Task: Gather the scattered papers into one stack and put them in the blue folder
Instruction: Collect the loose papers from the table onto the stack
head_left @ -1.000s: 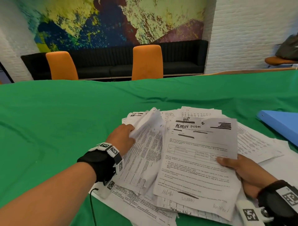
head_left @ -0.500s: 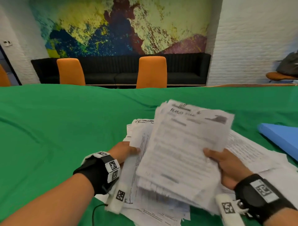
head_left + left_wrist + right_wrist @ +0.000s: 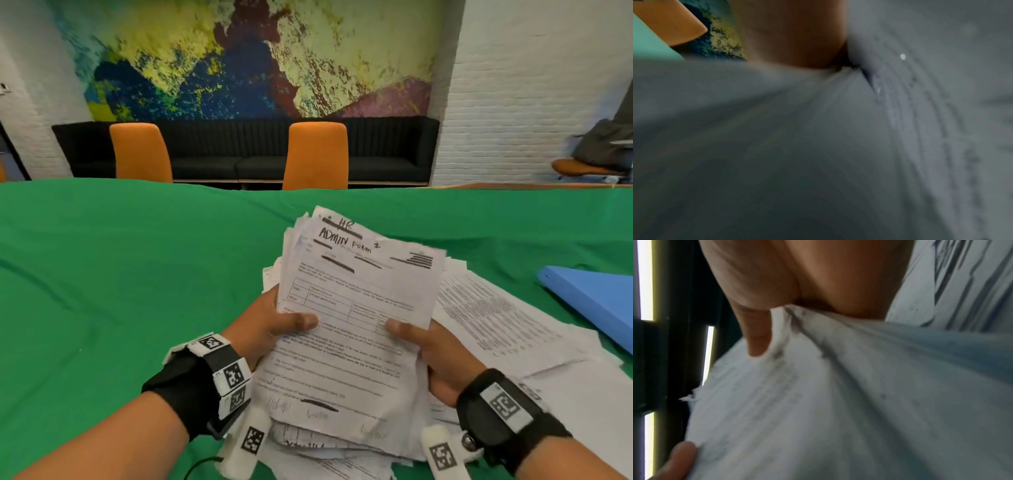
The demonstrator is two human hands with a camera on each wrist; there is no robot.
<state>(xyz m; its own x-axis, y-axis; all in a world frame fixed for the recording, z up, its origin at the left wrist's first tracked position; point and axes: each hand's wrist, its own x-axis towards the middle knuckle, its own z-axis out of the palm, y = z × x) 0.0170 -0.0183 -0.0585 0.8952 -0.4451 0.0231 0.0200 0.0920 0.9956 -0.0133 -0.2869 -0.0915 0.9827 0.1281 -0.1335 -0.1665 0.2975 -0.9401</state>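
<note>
A thick stack of printed papers (image 3: 356,301), topped by a form hand-marked "HR Admin Form 2", is tilted up off the green table. My left hand (image 3: 274,325) grips its left edge, thumb on the top sheet. My right hand (image 3: 428,346) grips the right edge the same way. More loose papers (image 3: 496,318) lie flat on the table to the right and under the stack. The blue folder (image 3: 596,301) lies at the right edge of the table. In the right wrist view my right hand (image 3: 797,288) clamps the papers (image 3: 838,402); the left wrist view shows blurred paper (image 3: 818,146) against my left hand (image 3: 797,32).
The green tablecloth (image 3: 120,291) stretches wide to the left and far side. Two orange chairs (image 3: 317,156) stand behind the table's far edge, with a black sofa (image 3: 239,150) along the wall.
Both hands have drawn the spread sheets together and lifted them off the table into one upright bundle. My left hand moved from the pile's left side onto the bundle's edge.
</note>
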